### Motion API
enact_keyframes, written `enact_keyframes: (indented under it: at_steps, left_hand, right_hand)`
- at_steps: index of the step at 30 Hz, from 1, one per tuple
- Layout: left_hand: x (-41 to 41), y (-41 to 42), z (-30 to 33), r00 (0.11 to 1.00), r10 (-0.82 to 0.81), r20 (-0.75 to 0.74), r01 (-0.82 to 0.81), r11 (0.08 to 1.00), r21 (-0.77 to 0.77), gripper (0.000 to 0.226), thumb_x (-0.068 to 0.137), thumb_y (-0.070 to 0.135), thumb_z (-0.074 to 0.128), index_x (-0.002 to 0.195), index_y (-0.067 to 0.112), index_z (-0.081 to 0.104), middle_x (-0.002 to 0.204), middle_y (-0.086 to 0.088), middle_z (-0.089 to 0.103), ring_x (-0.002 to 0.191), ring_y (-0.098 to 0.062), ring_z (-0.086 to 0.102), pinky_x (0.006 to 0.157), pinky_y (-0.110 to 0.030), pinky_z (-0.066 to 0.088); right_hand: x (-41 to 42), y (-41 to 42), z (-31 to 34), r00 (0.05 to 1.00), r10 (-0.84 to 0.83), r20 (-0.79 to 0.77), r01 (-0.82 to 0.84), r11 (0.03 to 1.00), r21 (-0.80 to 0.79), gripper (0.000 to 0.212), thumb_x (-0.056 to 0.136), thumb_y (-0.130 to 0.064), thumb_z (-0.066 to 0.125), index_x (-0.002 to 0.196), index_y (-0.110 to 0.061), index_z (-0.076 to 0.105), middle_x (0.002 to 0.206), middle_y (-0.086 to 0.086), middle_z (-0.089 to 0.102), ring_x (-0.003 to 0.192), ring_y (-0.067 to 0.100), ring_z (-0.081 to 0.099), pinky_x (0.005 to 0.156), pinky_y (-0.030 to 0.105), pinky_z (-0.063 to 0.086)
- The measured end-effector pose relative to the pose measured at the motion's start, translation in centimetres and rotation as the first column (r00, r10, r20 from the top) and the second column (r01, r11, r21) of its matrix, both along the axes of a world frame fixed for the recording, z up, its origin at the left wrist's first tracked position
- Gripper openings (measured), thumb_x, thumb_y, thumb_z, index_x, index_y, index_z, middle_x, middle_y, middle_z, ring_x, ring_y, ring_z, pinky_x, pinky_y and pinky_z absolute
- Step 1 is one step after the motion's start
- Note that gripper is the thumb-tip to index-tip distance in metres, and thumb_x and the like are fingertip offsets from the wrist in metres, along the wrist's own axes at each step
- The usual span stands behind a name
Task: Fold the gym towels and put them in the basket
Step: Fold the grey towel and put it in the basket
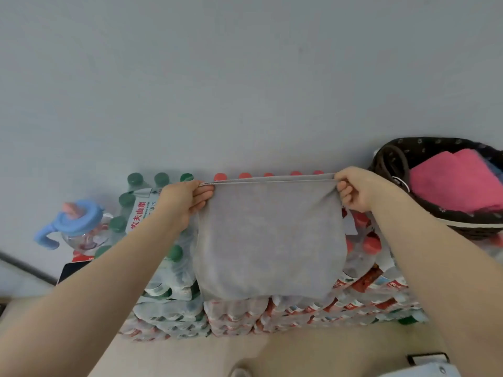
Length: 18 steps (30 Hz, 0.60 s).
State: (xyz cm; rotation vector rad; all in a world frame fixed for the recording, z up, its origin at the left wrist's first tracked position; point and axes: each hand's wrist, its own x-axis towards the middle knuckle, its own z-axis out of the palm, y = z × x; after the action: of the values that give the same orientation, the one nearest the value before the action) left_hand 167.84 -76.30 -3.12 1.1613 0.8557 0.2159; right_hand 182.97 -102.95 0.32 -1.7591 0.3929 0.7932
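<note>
Just beyond the left hand [185, 202], where it pinches the grey towel's [268, 238] upper corner, a white label [141, 216] on the shrink-wrapped pack of green-capped bottles [163, 240] bears red Chinese characters reading 农夫山泉. Smaller print beside them is too blurred to read. Below the right hand's [359, 190] grip, the red labels [378, 281] on the red-capped bottles are illegible.
</note>
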Motion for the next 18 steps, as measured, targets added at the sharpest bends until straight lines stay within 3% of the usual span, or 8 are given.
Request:
enact_keyframes:
  at_steps: [2,4,7,10,13,15,17,18]
  left_hand:
    - [1.9,0.4,0.1,1.0,0.01,0.0,-0.01,1.0,0.012,0.021,0.097,0.015,0.038,0.082,0.013,0.053,0.08,0.002,0.068,0.052,-0.001,0.064,0.053,-0.012,0.05]
    - [3.8,1.0,-0.1,1.0,0.014,-0.008,-0.014,1.0,0.021,0.023,0.098,0.017,0.037,0.079,0.015,0.049,0.101,-0.004,0.062,0.064,-0.004,0.061,0.061,-0.014,0.048]
    - [6.1,1.9,-0.4,0.999,0.018,-0.026,-0.018,1.0,0.006,0.023,0.098,0.018,0.039,0.077,0.016,0.048,0.115,-0.008,0.062,0.061,-0.003,0.061,0.062,-0.015,0.048]
    - [7.5,2.5,-1.0,0.997,0.006,-0.077,-0.006,1.0,0.003,0.023,0.098,0.021,0.04,0.077,0.016,0.049,0.117,-0.008,0.063,0.053,0.0,0.062,0.055,-0.014,0.049]
    - [8.5,2.6,-1.5,0.995,0.005,-0.103,-0.006,1.0,-0.009,0.022,0.099,0.02,0.037,0.085,0.011,0.053,0.124,-0.009,0.061,0.081,-0.01,0.065,0.062,-0.016,0.05]
    - [8.9,2.4,-1.7,0.997,0.011,-0.071,-0.012,1.0,-0.009,0.028,0.099,0.019,0.034,0.114,0.002,0.051,0.131,-0.011,0.055,0.109,-0.018,0.058,0.081,-0.021,0.047]
    - [8.3,2.0,-2.0,0.999,-0.017,-0.049,0.019,0.999,0.049,0.045,0.096,0.02,0.039,0.136,0.0,0.033,0.126,-0.015,0.055,0.113,-0.025,0.055,0.09,-0.029,0.044]
    - [7.7,1.9,-2.3,0.997,-0.039,-0.068,0.046,0.994,0.102,0.059,0.089,0.023,0.045,0.14,0.001,0.026,0.123,-0.021,0.054,0.113,-0.032,0.054,0.094,-0.035,0.043]
  right_hand:
    - [1.4,0.8,-0.2,0.998,-0.068,-0.006,0.068,0.992,0.109,0.022,0.09,-0.008,0.042,0.07,-0.009,0.052,0.041,0.001,0.059,0.032,0.006,0.055,0.033,0.009,0.039]
    - [2.6,1.5,-0.5,0.992,-0.126,-0.011,0.125,0.964,0.236,0.015,0.089,-0.003,0.045,0.079,-0.002,0.057,0.062,0.011,0.069,0.055,0.016,0.068,0.043,0.018,0.053]
    - [4.0,2.4,-1.6,0.989,-0.149,-0.002,0.143,0.938,0.316,0.01,0.089,-0.001,0.047,0.086,0.0,0.057,0.086,0.015,0.063,0.078,0.021,0.062,0.055,0.022,0.056]
    - [5.0,3.1,-3.0,0.976,-0.202,0.078,0.175,0.948,0.264,0.006,0.09,0.0,0.051,0.087,0.0,0.057,0.085,0.012,0.061,0.073,0.016,0.062,0.048,0.016,0.054]
    - [5.5,3.8,-4.0,0.932,-0.306,0.194,0.265,0.941,0.211,0.013,0.094,-0.012,0.051,0.084,-0.004,0.053,0.076,0.01,0.06,0.051,0.01,0.063,0.044,0.011,0.049]
    - [5.6,4.3,-4.8,0.907,-0.366,0.21,0.298,0.907,0.296,0.021,0.097,-0.012,0.045,0.113,0.0,0.049,0.094,0.017,0.062,0.071,0.016,0.068,0.068,0.018,0.054]
    - [5.1,4.5,-5.6,0.894,-0.349,0.28,0.269,0.919,0.287,0.049,0.094,-0.014,0.047,0.139,-0.007,0.027,0.123,0.022,0.054,0.108,0.027,0.06,0.095,0.03,0.047]
    - [4.5,4.4,-5.9,0.881,-0.313,0.355,0.253,0.946,0.205,0.063,0.089,-0.017,0.052,0.143,-0.013,0.02,0.127,0.02,0.052,0.115,0.029,0.055,0.102,0.035,0.043]
